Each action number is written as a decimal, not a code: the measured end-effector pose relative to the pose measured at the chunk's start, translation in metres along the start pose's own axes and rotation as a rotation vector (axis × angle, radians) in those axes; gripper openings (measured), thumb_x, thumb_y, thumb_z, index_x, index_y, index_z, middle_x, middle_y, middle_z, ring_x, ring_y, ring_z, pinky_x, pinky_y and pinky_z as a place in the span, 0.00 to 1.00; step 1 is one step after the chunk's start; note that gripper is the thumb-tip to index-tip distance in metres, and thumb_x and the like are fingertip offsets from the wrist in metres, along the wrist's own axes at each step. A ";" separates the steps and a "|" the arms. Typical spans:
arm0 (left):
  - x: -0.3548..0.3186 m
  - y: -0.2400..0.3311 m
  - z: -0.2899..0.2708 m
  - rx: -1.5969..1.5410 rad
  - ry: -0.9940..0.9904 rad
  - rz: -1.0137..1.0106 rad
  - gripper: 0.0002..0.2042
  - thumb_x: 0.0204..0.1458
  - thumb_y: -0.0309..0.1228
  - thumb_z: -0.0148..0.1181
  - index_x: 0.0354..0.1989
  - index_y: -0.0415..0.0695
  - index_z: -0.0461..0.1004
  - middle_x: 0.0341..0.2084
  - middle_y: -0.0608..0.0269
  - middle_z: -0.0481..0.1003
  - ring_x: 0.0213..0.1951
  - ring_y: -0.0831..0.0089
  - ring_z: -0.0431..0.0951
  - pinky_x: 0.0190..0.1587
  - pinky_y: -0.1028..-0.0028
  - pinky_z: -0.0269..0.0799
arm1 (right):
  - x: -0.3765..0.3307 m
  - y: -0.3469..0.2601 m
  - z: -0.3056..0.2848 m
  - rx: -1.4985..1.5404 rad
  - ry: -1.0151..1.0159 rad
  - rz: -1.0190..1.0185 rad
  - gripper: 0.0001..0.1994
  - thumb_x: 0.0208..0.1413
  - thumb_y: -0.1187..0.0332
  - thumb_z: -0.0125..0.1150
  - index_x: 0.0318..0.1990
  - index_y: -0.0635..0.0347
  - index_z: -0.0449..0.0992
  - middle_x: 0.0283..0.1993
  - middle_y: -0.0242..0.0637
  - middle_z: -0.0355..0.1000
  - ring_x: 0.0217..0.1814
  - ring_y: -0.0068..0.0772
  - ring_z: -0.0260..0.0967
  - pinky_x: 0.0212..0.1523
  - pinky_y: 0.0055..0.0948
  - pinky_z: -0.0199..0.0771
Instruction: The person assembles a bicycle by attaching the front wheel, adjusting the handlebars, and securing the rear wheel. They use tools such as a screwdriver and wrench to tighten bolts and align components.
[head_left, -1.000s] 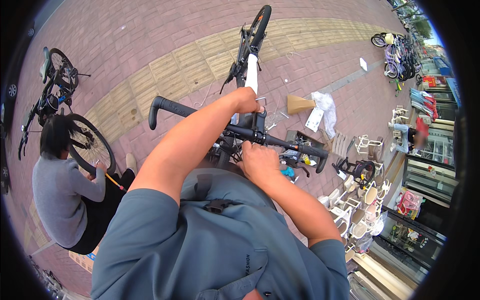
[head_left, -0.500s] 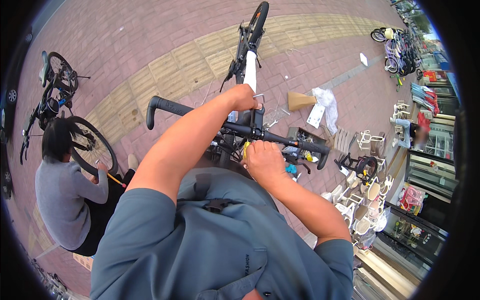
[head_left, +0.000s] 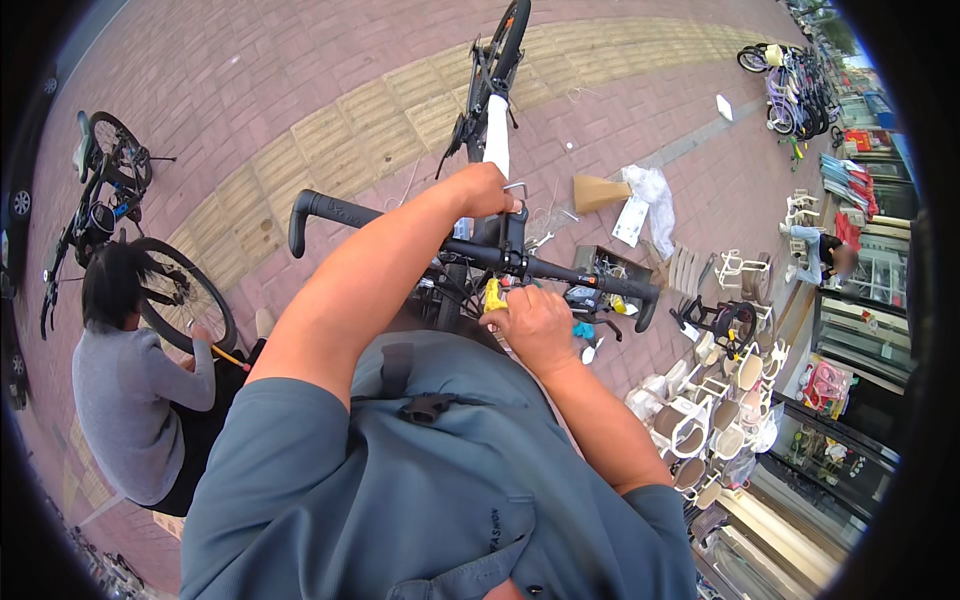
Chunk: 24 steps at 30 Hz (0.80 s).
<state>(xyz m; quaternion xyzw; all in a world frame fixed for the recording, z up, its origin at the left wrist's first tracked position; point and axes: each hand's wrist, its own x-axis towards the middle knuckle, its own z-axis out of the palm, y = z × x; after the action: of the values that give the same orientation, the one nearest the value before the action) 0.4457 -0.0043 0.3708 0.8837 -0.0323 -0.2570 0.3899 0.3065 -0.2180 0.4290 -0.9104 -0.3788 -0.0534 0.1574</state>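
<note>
In front of me stands a bicycle with a black drop handlebar point(head_left: 345, 211) and a white frame tube point(head_left: 497, 135). My left hand point(head_left: 480, 190) is closed at the black stem point(head_left: 512, 232), its fingers curled around a bent metal hex key point(head_left: 516, 187). Below the bar's middle, my right hand point(head_left: 537, 325) is closed, with thumb and fingers at a small yellow tool point(head_left: 495, 295). The tool's far end and the right fingertips are partly hidden, so its exact kind is unclear.
At left, a person in a grey top point(head_left: 140, 400) crouches beside another bicycle point(head_left: 185, 290). A toolbox point(head_left: 615, 272), cardboard point(head_left: 600, 192) and plastic wrap point(head_left: 652, 205) lie on the paving. White child seats point(head_left: 700, 425) crowd the right, near shopfronts.
My right hand has shifted slightly down and right, and more of the yellow tool shows. My left hand stays at the stem. The whole view has shifted a little.
</note>
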 end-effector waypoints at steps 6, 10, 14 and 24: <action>0.001 0.002 -0.003 -0.011 -0.038 -0.034 0.25 0.52 0.54 0.66 0.40 0.41 0.85 0.41 0.44 0.82 0.46 0.47 0.81 0.51 0.58 0.76 | 0.006 0.002 -0.009 0.045 -0.035 -0.011 0.24 0.40 0.49 0.77 0.26 0.55 0.70 0.25 0.38 0.67 0.27 0.45 0.72 0.30 0.42 0.72; -0.011 0.011 -0.024 0.010 0.100 0.011 0.20 0.53 0.49 0.66 0.39 0.43 0.85 0.37 0.47 0.82 0.43 0.51 0.82 0.48 0.59 0.76 | 0.018 0.009 -0.034 0.067 -0.189 -0.072 0.23 0.40 0.48 0.78 0.29 0.55 0.73 0.28 0.37 0.70 0.30 0.45 0.74 0.32 0.42 0.74; -0.051 0.002 -0.070 -0.113 0.385 0.021 0.17 0.56 0.45 0.65 0.34 0.41 0.84 0.26 0.47 0.80 0.31 0.56 0.80 0.40 0.60 0.74 | 0.007 0.029 -0.054 0.191 -0.084 0.113 0.25 0.36 0.49 0.81 0.33 0.58 0.76 0.31 0.39 0.71 0.31 0.48 0.72 0.33 0.43 0.73; -0.213 -0.129 -0.107 -0.114 0.575 -0.574 0.28 0.60 0.54 0.58 0.29 0.37 0.82 0.28 0.47 0.82 0.35 0.56 0.81 0.43 0.60 0.74 | -0.072 0.168 -0.063 -0.201 0.280 0.904 0.19 0.64 0.54 0.62 0.37 0.64 0.79 0.37 0.49 0.75 0.38 0.55 0.73 0.39 0.48 0.70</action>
<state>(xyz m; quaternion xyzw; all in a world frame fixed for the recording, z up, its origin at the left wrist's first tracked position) 0.2939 0.2120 0.4320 0.8695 0.3403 -0.0995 0.3439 0.3757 -0.3981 0.4313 -0.9786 0.0865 -0.1381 0.1258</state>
